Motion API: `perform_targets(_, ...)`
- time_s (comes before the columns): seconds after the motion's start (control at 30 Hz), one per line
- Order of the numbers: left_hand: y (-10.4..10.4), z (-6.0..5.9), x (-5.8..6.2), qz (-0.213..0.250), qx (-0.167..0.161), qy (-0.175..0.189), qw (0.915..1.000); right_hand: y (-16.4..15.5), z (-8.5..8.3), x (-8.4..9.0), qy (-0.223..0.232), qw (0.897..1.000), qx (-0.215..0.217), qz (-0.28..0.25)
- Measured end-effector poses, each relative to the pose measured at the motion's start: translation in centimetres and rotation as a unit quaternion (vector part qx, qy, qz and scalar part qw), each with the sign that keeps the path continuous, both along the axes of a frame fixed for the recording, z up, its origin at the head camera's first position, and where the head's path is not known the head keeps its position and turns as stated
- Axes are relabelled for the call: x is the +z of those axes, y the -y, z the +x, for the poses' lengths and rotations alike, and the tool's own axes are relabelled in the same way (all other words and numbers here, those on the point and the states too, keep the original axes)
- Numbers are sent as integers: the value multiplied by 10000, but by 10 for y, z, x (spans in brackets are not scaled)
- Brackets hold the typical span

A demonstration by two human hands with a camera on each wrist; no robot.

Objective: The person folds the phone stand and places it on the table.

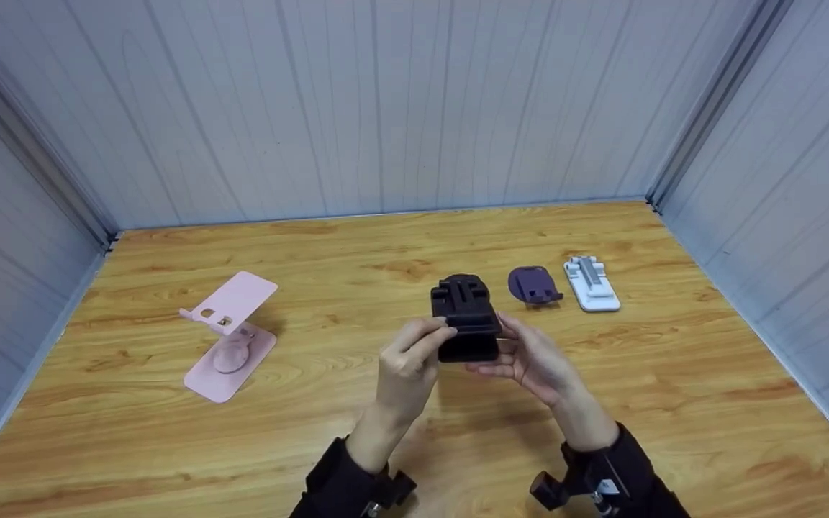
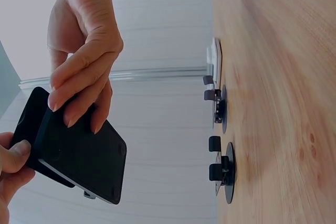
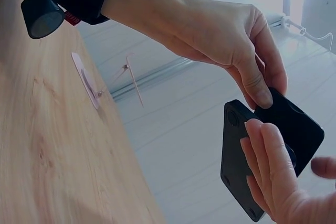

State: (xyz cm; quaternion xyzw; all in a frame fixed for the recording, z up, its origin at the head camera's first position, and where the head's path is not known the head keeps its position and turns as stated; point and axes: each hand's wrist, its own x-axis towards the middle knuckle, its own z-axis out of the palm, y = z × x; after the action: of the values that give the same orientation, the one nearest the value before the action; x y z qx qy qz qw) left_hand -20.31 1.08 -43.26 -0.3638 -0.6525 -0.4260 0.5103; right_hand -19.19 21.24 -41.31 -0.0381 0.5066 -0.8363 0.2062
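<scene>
Black plastic fills the middle of the head view: a folding black phone stand (image 1: 466, 316) held above the wooden table (image 1: 601, 403) between both hands, just below the centre of the frame. No brand, label or writing can be read on it or on anything else here (the surfaces are plain in all three views).

The left hand (image 1: 409, 367) comes up from the lower middle and curls its fingers over the stand's left edge, thumb pressed on the upper plate. The right hand (image 1: 529, 356) grips the right edge, fingers bent round the base. In the left wrist view the right hand's fingertips (image 2: 71, 111) press on the flat underside of the base, while the left thumb (image 2: 16, 153) pinches the plate at the lower left. In the right wrist view the left thumb lies on the upper corner of the base and the right fingers (image 3: 265, 161) lie along its face.

On the table, at centre right, sit a purple stand (image 1: 533, 285) and a white stand (image 1: 591, 284), just beside each other. At the left stands an unfolded pink stand (image 1: 230, 334), well apart.
</scene>
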Motion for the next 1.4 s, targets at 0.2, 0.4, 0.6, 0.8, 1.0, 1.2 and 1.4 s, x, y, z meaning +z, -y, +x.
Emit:
perform_targets(0.2,-1,1,0,2,-6,-39,10000,-1,2,-1,-148,9998,-18,109)
perform_targets(0.4,-1,3,1,-76,26,-31,10000,-4,0,-3,-313,9994,89,133)
perform_targets(0.6,1,7,8,-203,-252,339,9989,-11,1,-7,-725,9959,429,-327)
perform_targets(0.8,2,10,13,185,-919,1188,9885,-13,1,-3,-702,9967,303,-271)
perform_targets(1.0,3,15,19,840,-1008,2863,9491,-15,1,2,-616,9978,83,-209)
perform_targets(1.2,7,16,27,1026,-1493,5121,8396,-14,1,2,-595,9981,51,-141)
perform_targets(1.4,8,16,32,859,-1866,5883,7821,-14,2,-2,-797,9962,182,-290)
